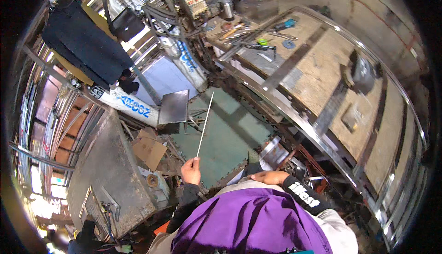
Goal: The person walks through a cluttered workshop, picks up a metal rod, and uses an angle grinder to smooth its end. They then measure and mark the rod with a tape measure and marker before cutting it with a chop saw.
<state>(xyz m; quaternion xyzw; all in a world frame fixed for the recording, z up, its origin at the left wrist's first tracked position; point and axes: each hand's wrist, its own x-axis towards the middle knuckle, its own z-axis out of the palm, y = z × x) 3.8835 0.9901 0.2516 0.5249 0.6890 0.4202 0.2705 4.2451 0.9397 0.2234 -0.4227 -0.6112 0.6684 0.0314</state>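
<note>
In my left hand (191,171) is a thin pale welding rod (205,124), pinched near its lower end between thumb and fingers. It points up and away over the green floor mat (225,129). My right hand (269,177) lies at my waist, its fingers stretched to the left with nothing visible in them; their undersides are hidden. Dark sleeves cover both forearms. Purple cloth (248,217) spreads over my front. Beyond the rod's left side stands a small stool (174,107) with a square metal top.
On the right runs a long metal-framed workbench (294,77) holding hand tools and a welding helmet (361,74). Two white gas cylinders (124,103) (189,65) stand at the back left. A grey metal table (103,166) is at left, with cardboard (149,149) beside it.
</note>
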